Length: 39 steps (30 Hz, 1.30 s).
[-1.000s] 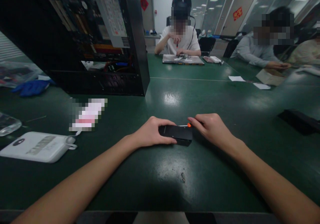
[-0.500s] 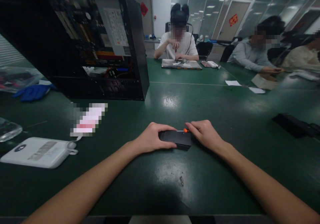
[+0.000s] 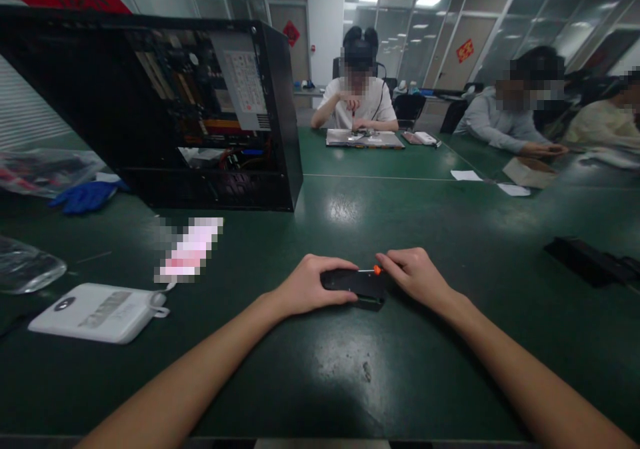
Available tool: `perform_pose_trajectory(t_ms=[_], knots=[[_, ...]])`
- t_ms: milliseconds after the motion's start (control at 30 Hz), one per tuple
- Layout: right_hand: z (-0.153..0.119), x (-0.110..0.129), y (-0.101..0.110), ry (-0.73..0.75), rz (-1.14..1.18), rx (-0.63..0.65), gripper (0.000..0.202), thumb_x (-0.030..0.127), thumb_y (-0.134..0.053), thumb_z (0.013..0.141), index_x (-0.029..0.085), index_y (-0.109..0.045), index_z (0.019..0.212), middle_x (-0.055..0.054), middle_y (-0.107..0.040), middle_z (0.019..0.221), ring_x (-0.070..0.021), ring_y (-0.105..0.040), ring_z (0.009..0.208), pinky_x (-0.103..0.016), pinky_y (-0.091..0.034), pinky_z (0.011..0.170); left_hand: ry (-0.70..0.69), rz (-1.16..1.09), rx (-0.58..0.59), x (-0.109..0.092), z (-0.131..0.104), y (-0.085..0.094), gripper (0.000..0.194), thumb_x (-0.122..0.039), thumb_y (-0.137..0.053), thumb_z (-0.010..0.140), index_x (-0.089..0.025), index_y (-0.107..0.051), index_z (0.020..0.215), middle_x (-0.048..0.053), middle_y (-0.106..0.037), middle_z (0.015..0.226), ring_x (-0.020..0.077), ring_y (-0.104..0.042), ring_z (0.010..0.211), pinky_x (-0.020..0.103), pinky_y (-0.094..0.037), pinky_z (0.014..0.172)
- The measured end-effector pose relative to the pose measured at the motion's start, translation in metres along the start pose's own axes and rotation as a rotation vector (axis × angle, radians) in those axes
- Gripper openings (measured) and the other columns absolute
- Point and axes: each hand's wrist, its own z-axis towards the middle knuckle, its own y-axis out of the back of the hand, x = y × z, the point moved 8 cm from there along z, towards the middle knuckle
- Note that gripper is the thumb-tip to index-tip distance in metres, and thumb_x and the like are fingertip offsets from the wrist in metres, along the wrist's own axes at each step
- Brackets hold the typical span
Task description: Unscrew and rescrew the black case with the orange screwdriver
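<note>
My left hand (image 3: 320,284) is closed round the left end of a small black box-shaped case (image 3: 353,282), thumb at its near side and fingers along its far side. The case lies on the green table. In my right hand (image 3: 413,272) is a thin screwdriver (image 3: 376,270) with an orange handle, most of it hidden by my fingers. Its metal shaft points left, lying along the far edge of the case. Whether the tip is inside a seam cannot be made out. Along the near right side of the case, a narrow gap with a greenish strip shows.
An open black computer tower (image 3: 225,189) stands at the back left. Nearer are a white power bank (image 3: 95,312), a blurred-out phone (image 3: 193,249), a blue glove (image 3: 85,197) and clear plastic (image 3: 30,265). A black adapter (image 3: 583,255) lies right. Co-workers sit across the table.
The gap along the near side of the case looks wider, with a greenish strip now showing. Both hands keep their hold. The whole view has shifted slightly.
</note>
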Motion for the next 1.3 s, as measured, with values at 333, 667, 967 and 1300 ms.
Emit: perform_pose_trajectory(t_ms=[333,667,967,1300], knots=[[0.001,-0.014,0.008,-0.071,-0.095,-0.012,0.054,0.05,-0.045,0.108,0.02,-0.057,0.065,-0.002,-0.06,0.061,-0.0141,-0.051,0.054,-0.031,-0.033,0.061,0.124,-0.087,-0.204,0.02,0.004,0.021,0.049,-0.049,-0.048,0.107,-0.016,-0.083,0.098,0.005,-0.083,0.088,0.0257,-0.078,0.084,0.033,-0.06,0.075],[-0.001,-0.014,-0.003,-0.099,-0.256,0.119,0.032,0.04,-0.047,0.108,0.017,-0.068,0.1,-0.01,-0.067,0.098,-0.0208,-0.066,0.083,-0.033,-0.049,0.075,0.16,0.116,-0.317,0.047,0.005,0.04,0.022,-0.029,-0.062,0.098,-0.018,-0.08,0.103,0.006,-0.083,0.1,0.0243,-0.077,0.092,0.035,-0.057,0.085],[-0.002,0.004,-0.01,-0.042,-0.337,0.158,0.032,0.038,-0.044,0.108,0.016,-0.067,0.101,-0.011,-0.064,0.096,-0.024,-0.065,0.083,-0.038,-0.052,0.072,0.037,0.347,-0.248,0.039,0.006,0.037,0.013,-0.018,-0.065,0.097,-0.02,-0.078,0.1,0.005,-0.08,0.105,0.0252,-0.071,0.101,0.041,-0.051,0.092],[-0.012,0.052,-0.017,0.296,-0.152,0.225,0.073,0.069,-0.063,0.093,0.016,-0.056,0.142,-0.015,-0.066,0.133,-0.0284,-0.061,0.118,-0.046,-0.049,0.1,0.009,0.477,-0.157,0.037,0.006,0.032,0.009,-0.027,-0.073,0.096,-0.022,-0.08,0.101,0.004,-0.078,0.104,0.0251,-0.068,0.101,0.04,-0.049,0.089]])
